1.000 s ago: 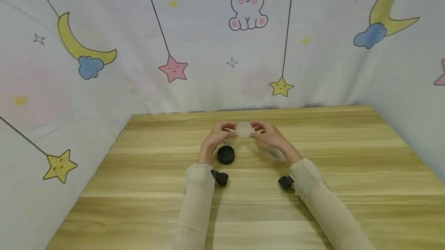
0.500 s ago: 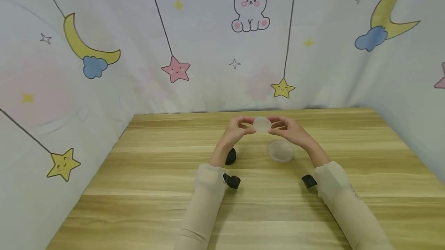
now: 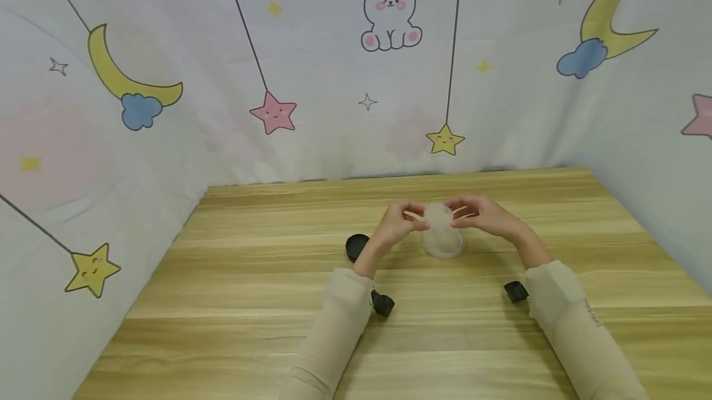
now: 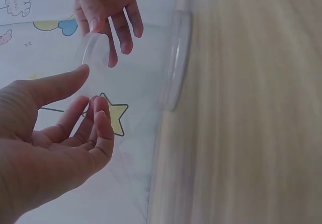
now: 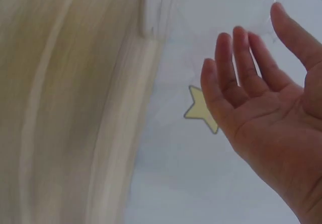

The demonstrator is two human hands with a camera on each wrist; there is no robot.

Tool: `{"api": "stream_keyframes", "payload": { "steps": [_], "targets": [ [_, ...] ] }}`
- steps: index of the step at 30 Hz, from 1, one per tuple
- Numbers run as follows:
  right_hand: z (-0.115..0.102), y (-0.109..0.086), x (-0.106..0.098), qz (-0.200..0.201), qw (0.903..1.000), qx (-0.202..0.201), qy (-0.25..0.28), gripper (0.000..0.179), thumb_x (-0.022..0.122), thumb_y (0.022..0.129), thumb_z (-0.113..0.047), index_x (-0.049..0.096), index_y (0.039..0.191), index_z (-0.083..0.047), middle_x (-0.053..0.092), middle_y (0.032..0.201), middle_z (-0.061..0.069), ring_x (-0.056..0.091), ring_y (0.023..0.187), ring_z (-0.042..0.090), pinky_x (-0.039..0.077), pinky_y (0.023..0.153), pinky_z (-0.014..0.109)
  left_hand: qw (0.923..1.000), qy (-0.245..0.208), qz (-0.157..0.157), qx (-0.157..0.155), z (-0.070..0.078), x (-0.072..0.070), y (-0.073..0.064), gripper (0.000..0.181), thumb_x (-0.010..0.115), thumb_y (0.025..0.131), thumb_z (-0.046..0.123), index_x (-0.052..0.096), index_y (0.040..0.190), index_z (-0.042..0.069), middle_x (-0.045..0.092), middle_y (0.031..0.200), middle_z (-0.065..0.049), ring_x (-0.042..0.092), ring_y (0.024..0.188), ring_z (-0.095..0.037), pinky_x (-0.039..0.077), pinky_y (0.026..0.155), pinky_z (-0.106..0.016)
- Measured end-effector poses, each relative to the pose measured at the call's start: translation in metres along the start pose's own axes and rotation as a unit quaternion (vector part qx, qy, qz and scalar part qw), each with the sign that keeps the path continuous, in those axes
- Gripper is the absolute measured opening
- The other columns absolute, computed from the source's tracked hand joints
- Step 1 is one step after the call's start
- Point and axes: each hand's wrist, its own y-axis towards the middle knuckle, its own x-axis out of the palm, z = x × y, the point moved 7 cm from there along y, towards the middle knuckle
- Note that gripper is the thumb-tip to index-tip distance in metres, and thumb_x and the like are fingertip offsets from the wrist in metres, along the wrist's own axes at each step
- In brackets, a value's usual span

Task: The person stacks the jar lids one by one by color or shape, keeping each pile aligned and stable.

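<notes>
A pale translucent disc [image 3: 438,214] is held up between the two hands. My left hand [image 3: 394,227] pinches its left edge with thumb and fingertips, while my right hand [image 3: 489,217] pinches the right edge. Just below, on the table, lies a round clear dish [image 3: 443,256], partly overlapped by the disc in the head view. The left wrist view has the disc [image 4: 102,48] tilted on edge, apart from the dish [image 4: 177,63]. In the right wrist view the disc is hard to make out above the right hand [image 5: 266,103].
A black round lid-like piece [image 3: 357,245] lies left of the dish, partly behind my left wrist. Both sleeves carry small black wrist cameras [image 3: 382,304]. The wood-grain table [image 3: 250,301] ends at a printed cloth backdrop [image 3: 334,140].
Both hands have carried the disc rightward, then down toward the clear dish. The dish, partly covered by my right hand earlier, now shows between the hands. My left forearm now overlaps the black piece.
</notes>
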Motion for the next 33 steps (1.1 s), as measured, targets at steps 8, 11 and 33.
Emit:
{"api": "stream_keyframes", "payload": {
  "steps": [8, 11, 33],
  "targets": [
    [0.016, -0.001, 0.000, -0.044, 0.9985, 0.032, -0.006, 0.051, 0.068, 0.091, -0.014, 0.050, 0.134, 0.005, 0.050, 0.139, 0.028, 0.046, 0.130, 0.048, 0.044, 0.103, 0.056, 0.9996, 0.029, 0.001, -0.005, -0.008, 0.012, -0.002, 0.033, 0.072, 0.083, 0.001, 0.059, 0.112, -0.008, 0.062, 0.113, -0.023, 0.060, 0.088, -0.021, 0.053, 0.076, -0.026],
    [0.021, -0.001, 0.000, -0.055, 0.9974, 0.039, -0.025, 0.051, 0.069, 0.090, -0.017, 0.052, 0.133, 0.004, 0.049, 0.140, 0.028, 0.043, 0.131, 0.050, 0.040, 0.104, 0.062, 0.9995, 0.024, 0.006, -0.021, -0.013, 0.016, -0.001, 0.032, 0.074, 0.081, 0.000, 0.060, 0.109, -0.007, 0.060, 0.107, -0.017, 0.054, 0.085, -0.016, 0.048, 0.072, -0.022],
    [0.035, 0.000, 0.012, -0.077, 0.9949, 0.048, -0.043, 0.045, 0.074, 0.084, -0.008, 0.056, 0.121, 0.009, 0.054, 0.129, 0.029, 0.047, 0.118, 0.037, 0.040, 0.098, 0.043, 0.9971, 0.034, 0.001, -0.068, -0.035, 0.028, 0.003, 0.032, 0.075, 0.076, -0.005, 0.062, 0.105, -0.007, 0.043, 0.084, -0.002, 0.040, 0.076, -0.014, 0.036, 0.061, -0.021]
  ]
}}
